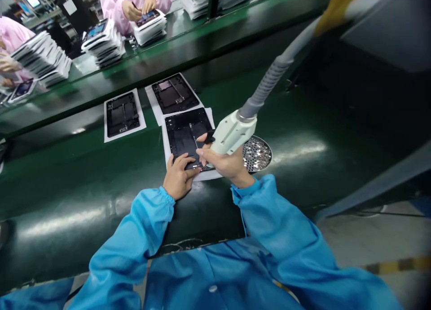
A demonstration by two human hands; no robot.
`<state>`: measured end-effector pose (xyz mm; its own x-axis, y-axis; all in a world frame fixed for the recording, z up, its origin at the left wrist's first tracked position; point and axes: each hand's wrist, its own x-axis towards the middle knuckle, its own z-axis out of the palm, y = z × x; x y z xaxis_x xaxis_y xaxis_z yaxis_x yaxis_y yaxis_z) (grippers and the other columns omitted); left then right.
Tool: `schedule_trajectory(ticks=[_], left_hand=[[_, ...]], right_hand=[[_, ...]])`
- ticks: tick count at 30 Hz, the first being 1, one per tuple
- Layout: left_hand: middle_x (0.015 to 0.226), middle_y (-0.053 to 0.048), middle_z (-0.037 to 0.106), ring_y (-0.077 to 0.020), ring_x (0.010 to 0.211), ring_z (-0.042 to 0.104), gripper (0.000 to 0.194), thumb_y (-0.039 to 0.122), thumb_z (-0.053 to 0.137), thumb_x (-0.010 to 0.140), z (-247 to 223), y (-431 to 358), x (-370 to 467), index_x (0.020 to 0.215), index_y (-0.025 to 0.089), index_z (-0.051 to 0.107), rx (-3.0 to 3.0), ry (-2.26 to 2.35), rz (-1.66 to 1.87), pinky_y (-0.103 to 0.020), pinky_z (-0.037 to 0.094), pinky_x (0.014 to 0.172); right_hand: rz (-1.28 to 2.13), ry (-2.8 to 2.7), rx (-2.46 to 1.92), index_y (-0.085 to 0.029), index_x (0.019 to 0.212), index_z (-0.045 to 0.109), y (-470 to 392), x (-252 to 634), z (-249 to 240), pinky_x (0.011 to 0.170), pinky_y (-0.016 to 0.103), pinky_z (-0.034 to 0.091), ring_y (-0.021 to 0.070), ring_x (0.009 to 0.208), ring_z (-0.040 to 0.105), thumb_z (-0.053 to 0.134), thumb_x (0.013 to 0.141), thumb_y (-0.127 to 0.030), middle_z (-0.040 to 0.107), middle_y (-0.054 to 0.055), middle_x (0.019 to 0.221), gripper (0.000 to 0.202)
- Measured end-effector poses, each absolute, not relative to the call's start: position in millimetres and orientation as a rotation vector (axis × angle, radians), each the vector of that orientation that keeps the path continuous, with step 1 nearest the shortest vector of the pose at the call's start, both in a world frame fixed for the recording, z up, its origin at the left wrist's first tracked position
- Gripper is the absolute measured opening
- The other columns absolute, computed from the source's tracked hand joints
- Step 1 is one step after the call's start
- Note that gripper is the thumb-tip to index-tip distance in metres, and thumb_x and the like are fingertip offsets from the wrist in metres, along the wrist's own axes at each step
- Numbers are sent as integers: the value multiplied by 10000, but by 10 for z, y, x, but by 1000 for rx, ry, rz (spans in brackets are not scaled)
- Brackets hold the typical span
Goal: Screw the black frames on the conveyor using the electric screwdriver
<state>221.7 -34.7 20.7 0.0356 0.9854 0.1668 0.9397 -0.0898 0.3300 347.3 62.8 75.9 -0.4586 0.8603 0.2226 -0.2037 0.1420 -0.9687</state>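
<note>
In front of me a black tablet housing [180, 137] lies on a white sheet [209, 174], with a thin strip down its middle. My left hand [178, 175] rests on its lower left edge, fingers apart and touching it. My right hand [229, 164] is wrapped round a pale green hand-held tool [232, 132] joined to a ribbed grey hose [269, 83]. The tool's lower end is at the housing's bottom edge, partly hidden by my fingers. A small black part shows beside that hand's fingers. Right of it stands a round dish [257, 152] of shiny small metal pieces.
Two more tablet housings [123, 114] lie on white sheets on the green bench [134, 166]. A raised ledge [188, 54] runs behind them. Beyond it are stacks of sheeted tablets [103, 42] and co-workers in pink sleeves [114, 4]. The hose rises to the upper right.
</note>
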Motion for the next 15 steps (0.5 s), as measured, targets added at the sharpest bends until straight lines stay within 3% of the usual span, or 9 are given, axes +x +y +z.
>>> schedule_trajectory(ticks=[15], left_hand=[[1293, -73, 588, -279, 1308, 446, 248, 256, 530, 917, 202, -334, 2250, 1051, 309, 733, 2145, 2010, 574, -601, 212, 1118]], right_hand=[[1446, -1651, -650, -199, 799, 585, 579, 3450, 595, 577, 307, 520, 119, 497, 545, 689, 669, -252, 550, -54, 519, 175]])
